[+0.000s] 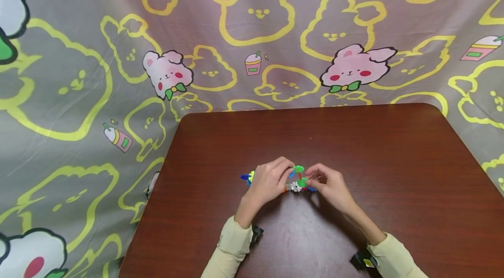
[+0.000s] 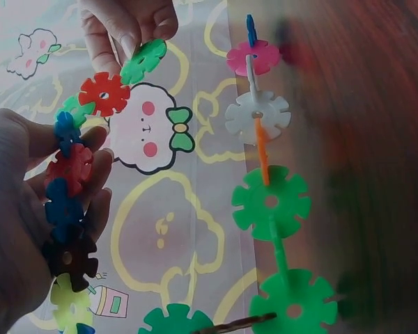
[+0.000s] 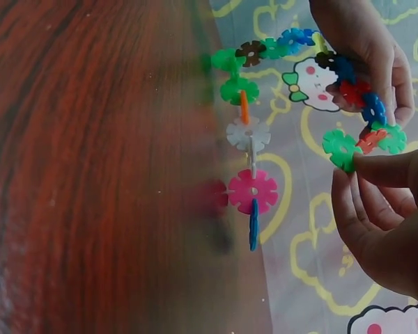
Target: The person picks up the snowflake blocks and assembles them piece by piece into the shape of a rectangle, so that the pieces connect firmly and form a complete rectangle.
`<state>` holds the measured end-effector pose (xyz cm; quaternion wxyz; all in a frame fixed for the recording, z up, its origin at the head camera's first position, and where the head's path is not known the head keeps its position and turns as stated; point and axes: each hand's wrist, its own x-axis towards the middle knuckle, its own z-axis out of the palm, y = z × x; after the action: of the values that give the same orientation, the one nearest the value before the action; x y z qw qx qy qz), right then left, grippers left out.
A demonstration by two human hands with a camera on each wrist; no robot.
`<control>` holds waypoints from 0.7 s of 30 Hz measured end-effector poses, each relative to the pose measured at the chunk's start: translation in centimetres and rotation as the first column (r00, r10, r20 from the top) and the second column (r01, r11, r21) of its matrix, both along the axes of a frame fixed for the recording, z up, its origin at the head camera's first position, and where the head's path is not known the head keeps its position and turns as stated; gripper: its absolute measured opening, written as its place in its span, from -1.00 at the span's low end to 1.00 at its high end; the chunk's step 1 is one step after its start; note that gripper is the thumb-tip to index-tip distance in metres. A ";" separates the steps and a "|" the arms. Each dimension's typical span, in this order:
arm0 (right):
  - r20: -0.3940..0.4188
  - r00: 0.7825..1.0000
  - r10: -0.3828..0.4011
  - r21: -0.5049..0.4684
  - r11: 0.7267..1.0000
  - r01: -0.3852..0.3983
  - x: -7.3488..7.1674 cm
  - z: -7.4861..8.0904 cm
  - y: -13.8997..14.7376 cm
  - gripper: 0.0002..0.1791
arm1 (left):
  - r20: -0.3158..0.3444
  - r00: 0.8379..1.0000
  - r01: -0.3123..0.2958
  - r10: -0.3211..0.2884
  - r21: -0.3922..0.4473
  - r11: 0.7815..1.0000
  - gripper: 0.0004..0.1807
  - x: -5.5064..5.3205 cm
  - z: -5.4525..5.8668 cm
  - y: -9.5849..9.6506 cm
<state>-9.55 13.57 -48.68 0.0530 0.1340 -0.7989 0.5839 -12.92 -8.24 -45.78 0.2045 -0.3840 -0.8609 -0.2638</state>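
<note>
A chain of colourful notched plastic snowflake discs curves round between both hands over the table. My left hand (image 1: 269,179) holds one stretch of it, with the thumb near a small blue disc (image 2: 67,134) and the fingers behind a red disc (image 2: 70,169). Thumb and fingertips of my right hand (image 1: 330,184) pinch the green disc (image 3: 341,149) at one end. That green disc joins an orange-red disc (image 2: 104,94). The chain's other stretch runs along the table, through green discs (image 2: 272,191), a white disc (image 3: 248,135) and a pink disc (image 3: 253,191) to a blue disc (image 3: 253,226) at its end.
A brown wooden table (image 1: 323,138) with rounded corners lies under the hands. Behind and to the left hangs a cloth (image 1: 275,19) printed with yellow outlines and rabbit faces. Black wrist devices (image 1: 364,260) sit by the pale sleeves (image 1: 393,256).
</note>
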 end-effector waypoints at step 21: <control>-0.028 0.999 -0.018 -0.025 1.000 0.018 -0.4 -0.5 0.0 -0.77 | 0.011 1.000 0.010 -0.010 0.022 1.000 -0.85 0.0 -0.1 0.0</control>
<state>-9.91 13.58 -49.15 0.0712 0.1343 -0.7921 0.5912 -12.93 -8.28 -45.89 0.2027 -0.3844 -0.8571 -0.2765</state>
